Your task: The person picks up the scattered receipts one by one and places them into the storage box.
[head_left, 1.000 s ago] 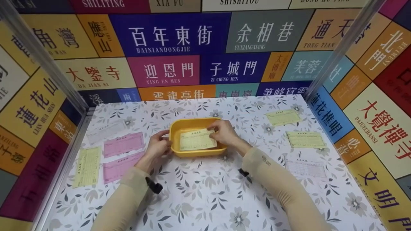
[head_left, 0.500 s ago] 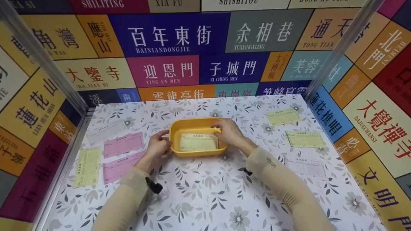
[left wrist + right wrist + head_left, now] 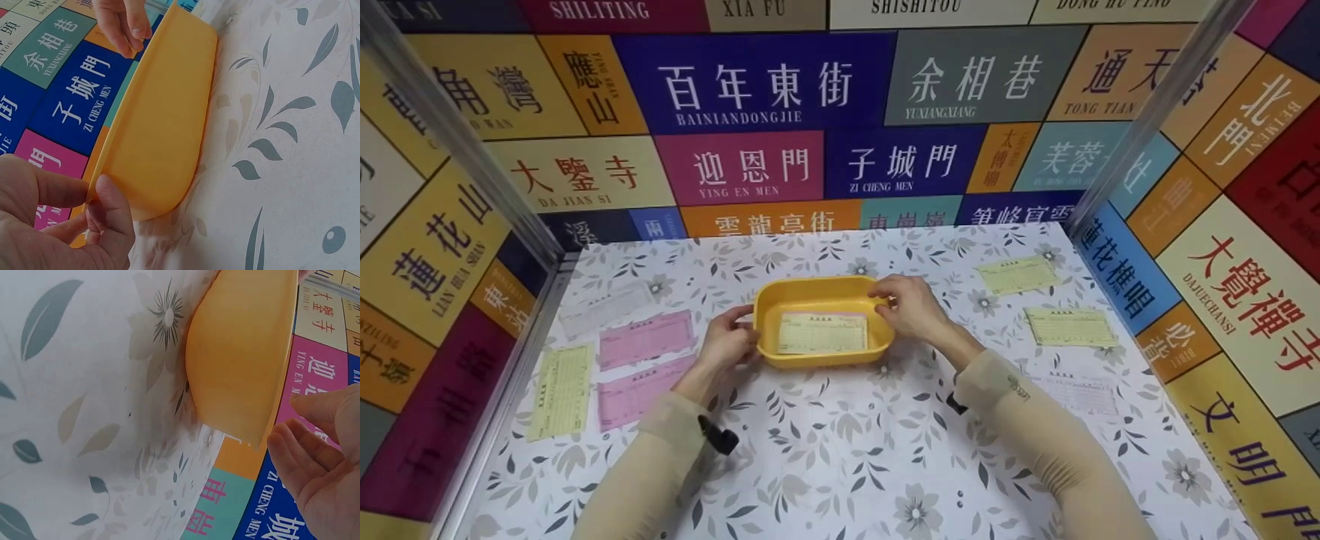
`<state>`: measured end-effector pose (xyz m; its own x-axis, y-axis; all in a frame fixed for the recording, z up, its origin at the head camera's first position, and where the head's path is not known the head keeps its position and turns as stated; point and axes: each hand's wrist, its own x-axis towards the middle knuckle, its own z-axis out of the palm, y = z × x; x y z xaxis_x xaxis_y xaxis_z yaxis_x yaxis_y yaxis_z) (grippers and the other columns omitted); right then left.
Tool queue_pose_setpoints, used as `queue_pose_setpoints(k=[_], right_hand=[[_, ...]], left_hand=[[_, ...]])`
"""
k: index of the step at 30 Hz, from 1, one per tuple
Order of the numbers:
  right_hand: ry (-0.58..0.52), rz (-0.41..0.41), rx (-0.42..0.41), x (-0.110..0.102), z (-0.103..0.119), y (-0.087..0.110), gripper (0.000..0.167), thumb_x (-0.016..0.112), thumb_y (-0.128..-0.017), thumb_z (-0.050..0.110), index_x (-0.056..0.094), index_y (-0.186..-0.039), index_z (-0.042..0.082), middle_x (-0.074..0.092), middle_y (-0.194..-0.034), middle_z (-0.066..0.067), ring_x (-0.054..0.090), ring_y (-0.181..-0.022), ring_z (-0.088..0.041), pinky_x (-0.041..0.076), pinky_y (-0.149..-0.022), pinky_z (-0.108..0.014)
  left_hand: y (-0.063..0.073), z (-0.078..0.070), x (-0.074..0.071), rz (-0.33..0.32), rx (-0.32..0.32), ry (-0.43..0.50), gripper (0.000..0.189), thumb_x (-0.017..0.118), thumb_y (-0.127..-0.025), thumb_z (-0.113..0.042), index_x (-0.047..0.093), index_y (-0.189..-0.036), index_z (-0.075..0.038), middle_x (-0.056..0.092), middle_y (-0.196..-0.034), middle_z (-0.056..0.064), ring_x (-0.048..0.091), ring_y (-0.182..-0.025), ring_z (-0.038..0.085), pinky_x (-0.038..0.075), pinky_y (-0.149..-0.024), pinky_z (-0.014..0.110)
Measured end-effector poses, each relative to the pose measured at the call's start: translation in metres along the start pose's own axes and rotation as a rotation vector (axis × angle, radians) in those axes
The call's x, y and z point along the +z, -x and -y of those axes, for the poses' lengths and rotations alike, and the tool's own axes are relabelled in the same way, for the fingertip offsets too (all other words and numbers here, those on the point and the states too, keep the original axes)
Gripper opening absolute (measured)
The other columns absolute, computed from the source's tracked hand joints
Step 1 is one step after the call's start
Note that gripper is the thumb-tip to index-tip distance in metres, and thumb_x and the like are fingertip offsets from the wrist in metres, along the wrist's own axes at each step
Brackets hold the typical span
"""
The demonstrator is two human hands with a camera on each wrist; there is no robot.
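Lying lengthwise from left to right, the yellow, round-cornered rectangular tub [image 3: 825,361] has its long axis roughly parallel to the far edge of the flower-patterned white table [image 3: 810,457], in from that edge's middle. Inside, flat, the pale yellow rectangular printed paper slip [image 3: 823,334] runs the same way, its heading toward the far edge. The left hand [image 3: 727,341] pinches the tub's left rim between thumb and fingers. The right hand [image 3: 913,309] is at the tub's right end, thumb and fingertips parted, holding nothing; whether it touches the rim I cannot tell. A second ago it held the slip's right end, and the slip sat slightly askew; since then, the hand has moved rightward.
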<state>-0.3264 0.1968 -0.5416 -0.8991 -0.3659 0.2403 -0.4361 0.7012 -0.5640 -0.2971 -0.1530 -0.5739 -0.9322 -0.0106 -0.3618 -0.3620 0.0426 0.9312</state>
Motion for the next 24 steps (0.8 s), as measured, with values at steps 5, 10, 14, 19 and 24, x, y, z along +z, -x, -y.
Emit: queue_pose_setpoints(k=[5, 10, 14, 19, 24], right_hand=[[-0.029, -0.023, -0.017, -0.007, -0.004, 0.003, 0.026, 0.074, -0.094, -0.005, 0.084, -0.117, 0.0, 0.083, -0.122, -0.02, 0.081, -0.11, -0.039, 0.071, -0.092, -0.049], [-0.037, -0.012, 0.002, -0.013, -0.009, 0.007, 0.026, 0.074, -0.095, -0.002, 0.084, -0.119, 0.001, 0.082, -0.123, -0.02, 0.081, -0.111, -0.04, 0.07, -0.094, -0.053], [-0.034, -0.021, 0.017, -0.017, -0.016, 0.011, 0.026, 0.076, -0.097, 0.001, 0.084, -0.122, 0.0, 0.082, -0.122, -0.019, 0.08, -0.111, -0.04, 0.07, -0.095, -0.052], [-0.027, -0.042, 0.023, -0.024, -0.028, 0.02, 0.028, 0.077, -0.096, 0.0, 0.083, -0.123, -0.001, 0.082, -0.122, -0.022, 0.079, -0.111, -0.045, 0.069, -0.093, -0.056], [-0.006, -0.043, 0.046, -0.034, -0.039, 0.028, 0.029, 0.078, -0.096, 0.001, 0.082, -0.125, 0.0, 0.082, -0.125, -0.022, 0.079, -0.112, -0.047, 0.068, -0.095, -0.059]], left_hand=[[-0.001, -0.001, 0.0, -0.015, -0.013, -0.026, 0.072, 0.06, -0.094, 0.008, 0.055, -0.164, -0.008, 0.062, -0.131, 0.021, 0.059, -0.067, 0.011, 0.055, -0.062, 0.025], [-0.002, 0.0, 0.0, -0.023, -0.037, -0.032, 0.072, 0.06, -0.094, 0.008, 0.055, -0.164, -0.011, 0.062, -0.126, 0.015, 0.059, -0.069, 0.012, 0.057, -0.065, 0.027], [-0.002, 0.0, 0.0, -0.029, -0.056, -0.032, 0.073, 0.061, -0.094, 0.008, 0.055, -0.164, -0.014, 0.06, -0.126, 0.012, 0.059, -0.072, 0.012, 0.057, -0.069, 0.029], [-0.001, 0.0, -0.001, -0.022, -0.073, -0.031, 0.074, 0.061, -0.095, 0.007, 0.055, -0.165, -0.016, 0.06, -0.128, 0.012, 0.059, -0.074, 0.013, 0.057, -0.071, 0.03], [-0.001, 0.001, -0.001, -0.016, -0.041, -0.023, 0.073, 0.06, -0.094, 0.008, 0.055, -0.164, -0.013, 0.061, -0.125, 0.014, 0.058, -0.071, 0.012, 0.055, -0.066, 0.027]])
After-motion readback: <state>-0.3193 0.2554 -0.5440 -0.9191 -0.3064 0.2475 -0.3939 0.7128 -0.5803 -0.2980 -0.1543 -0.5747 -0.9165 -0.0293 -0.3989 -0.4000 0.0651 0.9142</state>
